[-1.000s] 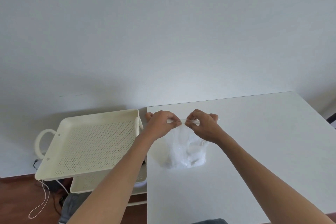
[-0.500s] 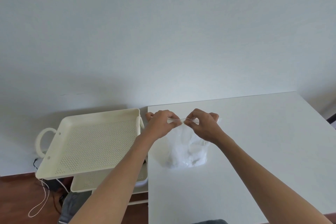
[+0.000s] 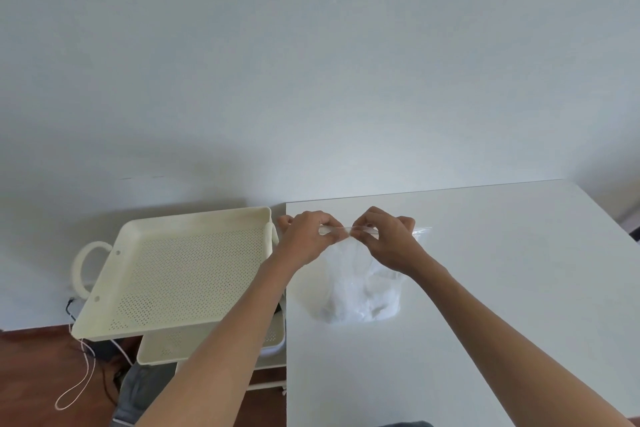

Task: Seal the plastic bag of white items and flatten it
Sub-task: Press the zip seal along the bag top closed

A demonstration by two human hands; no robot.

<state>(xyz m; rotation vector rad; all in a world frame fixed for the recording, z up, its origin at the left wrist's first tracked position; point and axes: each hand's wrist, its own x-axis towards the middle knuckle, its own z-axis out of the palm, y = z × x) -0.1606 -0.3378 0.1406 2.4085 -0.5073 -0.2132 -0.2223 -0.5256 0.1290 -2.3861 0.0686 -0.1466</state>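
Clear plastic bag pinched at its top edge by both hands

Clear plastic makes the bag [image 3: 360,291], which stands on the white counter [image 3: 485,288] near its left edge. White items [image 3: 379,300] fill the lower part of the bag, and this lower part rests on the counter. The top edge of the bag is lifted and stretched in a line between the two hands. One corner of this edge shows to the right, behind the right hand.

The left hand [image 3: 308,239] pinches the top strip of the bag with curled fingers and thumb. The right hand [image 3: 388,243] pinches the same strip just beside it, also with curled fingers. The fingertips of both hands are almost touching at the middle of the strip. Both forearms reach in from the lower edge of the view.

To the left of the counter stands a cream cart with a perforated tray [image 3: 180,270] on top, just beside the counter edge. A round handle [image 3: 81,267] is on the far left side of this tray. A second perforated tray [image 3: 207,343] sits lower, partly hidden by the left forearm. A thin cord [image 3: 83,378] lies on the brown wooden floor [image 3: 31,381] under the cart. A plain white wall [image 3: 311,62] fills the upper part of the view.
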